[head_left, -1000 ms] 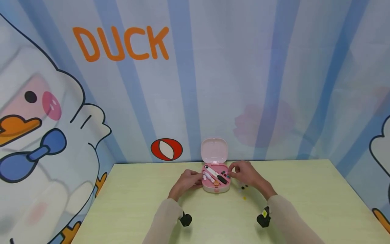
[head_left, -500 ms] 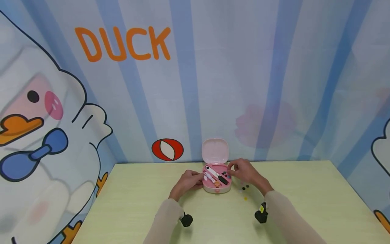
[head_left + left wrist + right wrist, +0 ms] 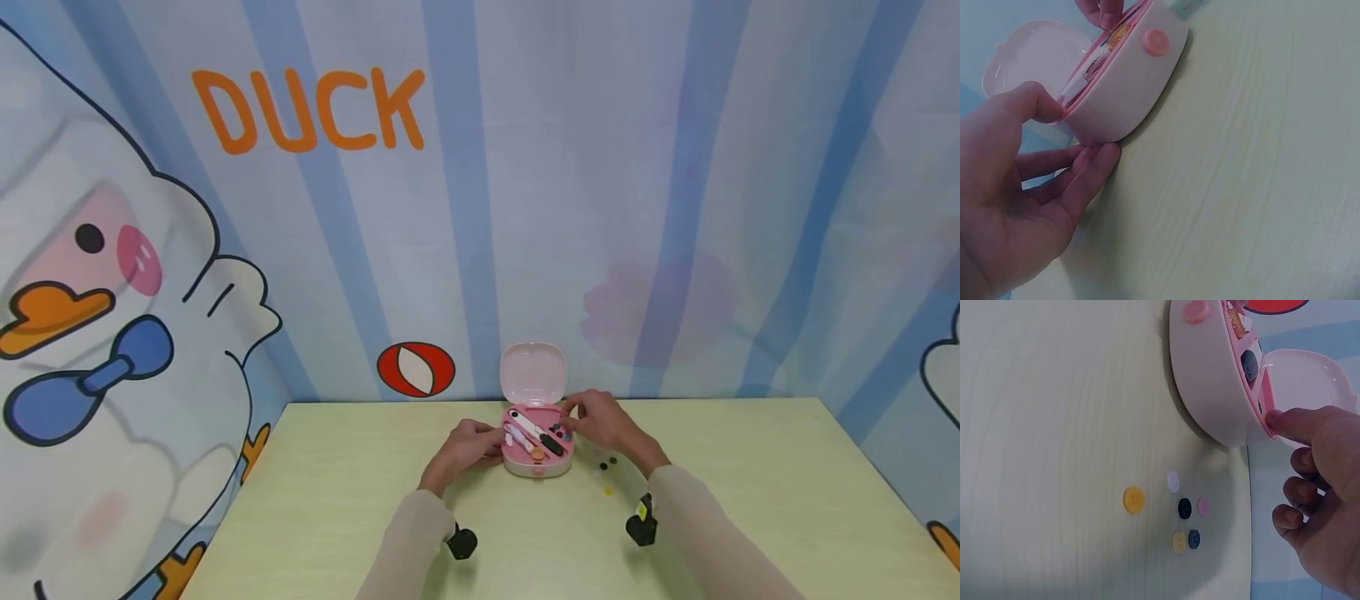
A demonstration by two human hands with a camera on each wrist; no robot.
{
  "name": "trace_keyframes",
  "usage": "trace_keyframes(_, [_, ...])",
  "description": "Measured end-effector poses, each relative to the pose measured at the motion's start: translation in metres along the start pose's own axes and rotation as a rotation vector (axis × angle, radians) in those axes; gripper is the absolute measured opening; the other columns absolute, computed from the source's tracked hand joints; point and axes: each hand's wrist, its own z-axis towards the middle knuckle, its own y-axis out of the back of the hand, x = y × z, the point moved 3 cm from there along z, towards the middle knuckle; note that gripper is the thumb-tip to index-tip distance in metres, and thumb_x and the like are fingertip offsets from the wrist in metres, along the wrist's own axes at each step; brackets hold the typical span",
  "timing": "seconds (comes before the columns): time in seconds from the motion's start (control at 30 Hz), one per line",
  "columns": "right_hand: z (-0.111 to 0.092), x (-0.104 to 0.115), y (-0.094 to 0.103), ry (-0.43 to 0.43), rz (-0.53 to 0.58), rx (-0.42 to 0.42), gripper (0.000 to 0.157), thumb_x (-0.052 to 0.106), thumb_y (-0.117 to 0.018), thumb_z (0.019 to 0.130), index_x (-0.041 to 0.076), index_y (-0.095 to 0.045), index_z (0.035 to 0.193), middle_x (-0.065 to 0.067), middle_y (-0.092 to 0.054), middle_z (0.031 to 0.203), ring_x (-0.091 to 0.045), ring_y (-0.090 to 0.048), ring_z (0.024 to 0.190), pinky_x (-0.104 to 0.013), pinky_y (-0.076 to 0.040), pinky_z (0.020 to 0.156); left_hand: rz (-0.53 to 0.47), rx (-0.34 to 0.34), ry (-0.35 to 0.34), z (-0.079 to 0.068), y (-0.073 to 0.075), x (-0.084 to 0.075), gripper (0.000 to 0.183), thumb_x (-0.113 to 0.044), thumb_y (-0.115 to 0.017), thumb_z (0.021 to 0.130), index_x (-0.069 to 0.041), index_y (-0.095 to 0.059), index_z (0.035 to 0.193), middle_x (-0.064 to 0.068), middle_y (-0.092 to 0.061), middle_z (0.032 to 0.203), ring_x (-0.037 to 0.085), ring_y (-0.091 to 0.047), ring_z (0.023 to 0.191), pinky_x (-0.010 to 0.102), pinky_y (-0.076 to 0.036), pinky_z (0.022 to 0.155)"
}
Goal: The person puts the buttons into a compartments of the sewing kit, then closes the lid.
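Observation:
A small pink-and-white sewing box (image 3: 537, 471) stands with its lid up. Inside lie a long white tool with a black handle (image 3: 553, 446), pale slim items and several small dark buttons (image 3: 558, 431) in the right compartment. My left hand (image 3: 468, 446) grips the box's left side, thumb over the rim and fingers against the outer wall. On the opposite side, my right hand (image 3: 600, 418) has a fingertip (image 3: 1274, 415) at the rim of the right compartment; its other fingers bend outside the box. I cannot tell whether it pinches a button.
On the table (image 3: 337, 500), right of the box, lie loose buttons: a yellow one (image 3: 1134, 500), a white one (image 3: 1173, 481), a black one (image 3: 1185, 509) and several more. The raised lid (image 3: 533, 373) stands close to the striped backdrop (image 3: 555, 208).
My right hand has shifted slightly left, deeper over the compartment. The left hand keeps its hold on the box. The head view has turned a little, sliding the whole scene right.

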Motion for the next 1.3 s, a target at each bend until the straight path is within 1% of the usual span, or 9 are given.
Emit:
trace_keyframes(0.23, [-0.001,0.000,0.001,-0.016,-0.008,-0.011,0.007,0.014,-0.072,0.099,0.009,-0.076,0.101,0.001,-0.055,0.069,-0.014,-0.047,0.058,-0.025,-0.035,0.050,0.006,0.005,-0.004,-0.001,-0.002,-0.001,0.050,-0.034,-0.067,0.102,0.006,-0.062,0.133,0.011,-0.071,0.106,0.022,-0.069,0.096,0.034,-0.061,0.089])
trace_keyframes(0.37, [-0.002,0.000,0.000,-0.042,-0.026,-0.020,0.013,0.016,-0.072,0.099,0.009,-0.078,0.108,0.001,-0.055,0.071,-0.015,-0.048,0.061,-0.026,-0.036,0.052,0.010,0.005,-0.008,-0.001,-0.003,-0.001,0.051,-0.034,-0.067,0.102,0.006,-0.062,0.133,0.010,-0.071,0.107,0.022,-0.069,0.096,0.034,-0.061,0.089])
trace_keyframes(0.47, [-0.005,0.000,0.002,-0.028,-0.044,-0.046,0.017,0.017,-0.072,0.099,0.009,-0.078,0.113,0.001,-0.055,0.072,-0.016,-0.047,0.063,-0.027,-0.036,0.053,0.011,0.000,-0.001,0.000,-0.003,-0.001,0.051,-0.035,-0.067,0.102,0.006,-0.061,0.133,0.010,-0.071,0.106,0.022,-0.069,0.096,0.033,-0.061,0.088])
trace_keyframes(0.67, [-0.015,-0.002,0.012,0.015,-0.072,-0.080,0.017,0.018,-0.071,0.100,0.009,-0.076,0.113,0.001,-0.054,0.070,-0.016,-0.046,0.062,-0.029,-0.035,0.054,0.018,-0.008,0.005,0.001,-0.003,0.000,0.051,-0.034,-0.067,0.102,0.006,-0.061,0.133,0.010,-0.071,0.105,0.021,-0.069,0.095,0.032,-0.061,0.088])
trace_keyframes(0.77, [-0.020,-0.007,0.019,0.023,-0.083,-0.088,0.017,0.017,-0.070,0.100,0.008,-0.075,0.113,0.002,-0.053,0.069,-0.015,-0.045,0.061,-0.029,-0.036,0.054,0.019,-0.010,0.008,0.001,-0.003,0.000,0.050,-0.034,-0.067,0.102,0.005,-0.061,0.133,0.010,-0.071,0.105,0.021,-0.069,0.095,0.032,-0.061,0.088])
trace_keyframes(1.0, [-0.037,-0.024,0.028,0.079,-0.081,-0.099,0.017,0.015,-0.073,0.097,0.004,-0.076,0.110,0.004,-0.053,0.068,-0.013,-0.044,0.060,-0.028,-0.035,0.053,0.027,-0.010,0.000,-0.001,-0.001,-0.001,0.051,-0.033,-0.067,0.102,0.007,-0.060,0.133,0.011,-0.070,0.106,0.021,-0.070,0.095,0.033,-0.061,0.089])
trace_keyframes(1.17, [-0.051,-0.038,0.029,0.086,-0.070,-0.100,0.017,0.015,-0.074,0.096,0.003,-0.076,0.108,0.006,-0.051,0.065,-0.010,-0.041,0.056,-0.026,-0.034,0.052,0.033,-0.016,0.006,-0.001,-0.001,-0.001,0.050,-0.033,-0.067,0.102,0.006,-0.061,0.132,0.010,-0.070,0.105,0.021,-0.070,0.095,0.032,-0.061,0.089])
trace_keyframes(1.3, [-0.063,-0.047,0.030,0.067,-0.054,-0.093,0.016,0.016,-0.075,0.096,0.004,-0.076,0.106,0.006,-0.050,0.064,-0.010,-0.041,0.055,-0.026,-0.034,0.053,0.036,-0.014,0.002,0.000,-0.001,0.000,0.049,-0.033,-0.066,0.103,0.006,-0.062,0.132,0.010,-0.070,0.106,0.021,-0.069,0.095,0.032,-0.060,0.089])
